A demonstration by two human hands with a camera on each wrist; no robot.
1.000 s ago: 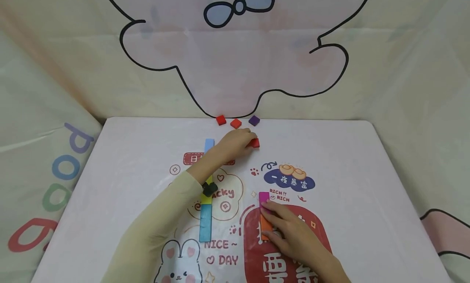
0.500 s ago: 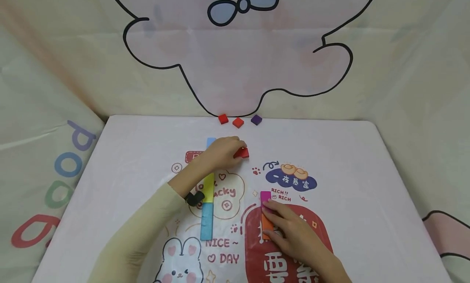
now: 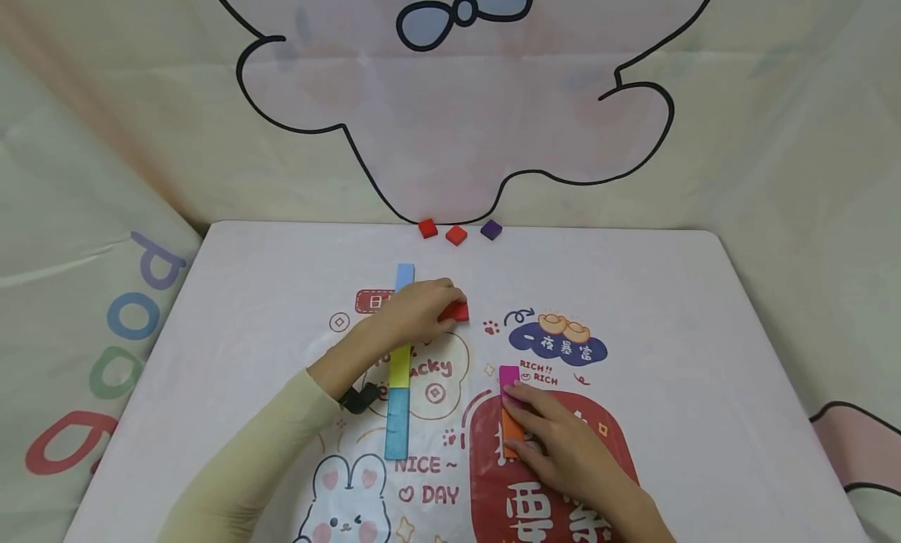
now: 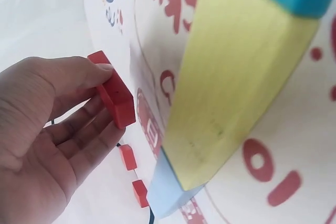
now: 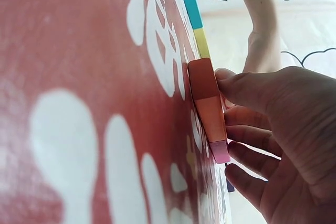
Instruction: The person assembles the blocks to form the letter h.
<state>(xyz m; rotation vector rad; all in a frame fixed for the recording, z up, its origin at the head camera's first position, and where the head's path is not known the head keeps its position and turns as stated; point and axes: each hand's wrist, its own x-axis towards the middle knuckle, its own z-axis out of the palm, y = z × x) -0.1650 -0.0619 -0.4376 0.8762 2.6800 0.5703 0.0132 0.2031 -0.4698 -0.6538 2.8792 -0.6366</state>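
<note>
My left hand [image 3: 417, 308] pinches a red block [image 4: 116, 95] between thumb and fingers, off the tabletop in the left wrist view. Under that forearm runs a straight row: a teal block [image 3: 397, 424], a yellow block [image 3: 399, 365] and a light blue block [image 3: 405, 275]; the hand hides part of it. To the right, my right hand [image 3: 563, 441] rests its thumb and fingertips along the side of an orange block [image 5: 207, 98] and a magenta block [image 5: 219, 151]. These two lie end to end, parallel to the longer row.
Near the table's far edge lie two small red blocks, a left one [image 3: 428, 228] and a middle one [image 3: 456, 235], plus a dark purple block [image 3: 491, 230]. Behind them rises a patterned cloth backdrop [image 3: 450, 120]. The white table [image 3: 704, 355] has printed drawings.
My left hand has brought the red block nearer and to the left, from close to the far loose blocks to beside the long row. My right hand stays on the orange and magenta blocks.
</note>
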